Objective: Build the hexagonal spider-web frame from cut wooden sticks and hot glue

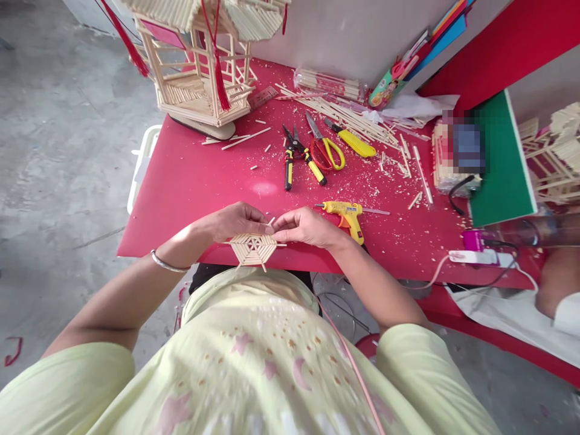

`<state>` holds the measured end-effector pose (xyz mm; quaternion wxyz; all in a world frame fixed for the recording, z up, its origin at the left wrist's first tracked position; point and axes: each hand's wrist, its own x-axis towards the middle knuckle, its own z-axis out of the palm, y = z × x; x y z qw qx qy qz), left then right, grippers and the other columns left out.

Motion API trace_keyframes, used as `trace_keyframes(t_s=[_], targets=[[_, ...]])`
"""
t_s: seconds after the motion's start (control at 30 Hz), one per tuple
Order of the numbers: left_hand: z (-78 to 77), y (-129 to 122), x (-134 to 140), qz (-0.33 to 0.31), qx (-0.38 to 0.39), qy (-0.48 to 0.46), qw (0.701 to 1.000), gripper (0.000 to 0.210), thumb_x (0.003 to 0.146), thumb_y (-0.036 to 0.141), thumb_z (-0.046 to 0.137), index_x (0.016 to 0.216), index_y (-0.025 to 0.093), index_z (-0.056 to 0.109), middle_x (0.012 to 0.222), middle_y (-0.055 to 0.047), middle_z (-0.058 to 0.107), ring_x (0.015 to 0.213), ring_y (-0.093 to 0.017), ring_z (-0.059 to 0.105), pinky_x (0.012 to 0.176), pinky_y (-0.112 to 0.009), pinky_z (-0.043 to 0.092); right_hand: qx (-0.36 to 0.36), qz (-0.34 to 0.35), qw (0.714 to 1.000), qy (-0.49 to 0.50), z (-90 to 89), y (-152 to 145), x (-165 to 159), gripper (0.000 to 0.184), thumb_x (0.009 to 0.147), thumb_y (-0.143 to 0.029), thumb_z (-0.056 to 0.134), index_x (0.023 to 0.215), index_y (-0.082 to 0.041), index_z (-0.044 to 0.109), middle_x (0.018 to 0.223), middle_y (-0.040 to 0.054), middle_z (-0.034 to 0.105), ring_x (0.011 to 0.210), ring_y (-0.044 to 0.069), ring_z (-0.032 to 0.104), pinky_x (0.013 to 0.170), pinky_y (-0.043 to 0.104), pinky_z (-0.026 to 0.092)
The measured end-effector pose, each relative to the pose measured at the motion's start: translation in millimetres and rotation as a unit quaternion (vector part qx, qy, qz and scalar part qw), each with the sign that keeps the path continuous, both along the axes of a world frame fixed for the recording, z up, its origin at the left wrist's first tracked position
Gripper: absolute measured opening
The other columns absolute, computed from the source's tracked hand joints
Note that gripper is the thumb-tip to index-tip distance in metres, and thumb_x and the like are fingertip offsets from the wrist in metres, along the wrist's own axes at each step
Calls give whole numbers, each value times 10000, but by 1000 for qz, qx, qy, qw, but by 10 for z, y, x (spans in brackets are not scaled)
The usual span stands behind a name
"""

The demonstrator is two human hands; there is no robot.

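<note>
A small web-shaped hexagon of wooden sticks (254,249), with stick ends poking out past its rim, is held at the table's front edge. My left hand (238,221) grips its upper left side, fingers closed. At its upper right, my right hand (304,227) pinches the rim, the fingertips of both hands almost touching. Whether a separate stick is between the right fingertips is too small to tell. Just right of that hand lies a yellow glue gun (345,217) with a glue stick in its back.
Pliers (299,158), scissors (327,145) and a yellow utility knife (356,142) lie mid-table among wood scraps. A stick pavilion (203,96) with red tassels stands back left. Loose sticks (348,115) spread behind the tools. A power strip (480,258) with cables sits right, near another person's arm (559,278).
</note>
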<state>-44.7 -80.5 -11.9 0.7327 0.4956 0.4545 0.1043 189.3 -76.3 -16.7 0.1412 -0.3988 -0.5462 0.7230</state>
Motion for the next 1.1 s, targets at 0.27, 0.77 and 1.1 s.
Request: trace_keyframes(t_s=[0.27, 0.77, 1.1], targets=[[-16, -24, 3, 28, -42, -31, 998, 541, 804, 646, 772, 911, 115, 787, 748, -101, 752, 538, -147, 629, 481, -241, 443, -1, -4, 1000, -2, 48, -5, -35, 343, 635, -417, 914, 809, -155, 780, 730, -10, 725, 682, 121, 603, 690, 259, 450], [-24, -10, 16, 26, -36, -47, 998, 481, 725, 585, 866, 910, 144, 816, 803, -87, 778, 615, -143, 658, 526, -221, 476, 13, -6, 1000, -12, 32, -10, -57, 314, 655, -398, 895, 787, -140, 776, 682, -17, 703, 657, 120, 576, 675, 268, 425], [-45, -7, 24, 68, -41, -17, 997, 684, 739, 797, 725, 856, 123, 742, 716, -94, 728, 527, -150, 627, 448, -228, 438, -7, -5, 1000, 12, -11, -14, -33, 372, 652, -438, 910, 830, -139, 779, 728, 6, 721, 658, 112, 582, 655, 255, 445]])
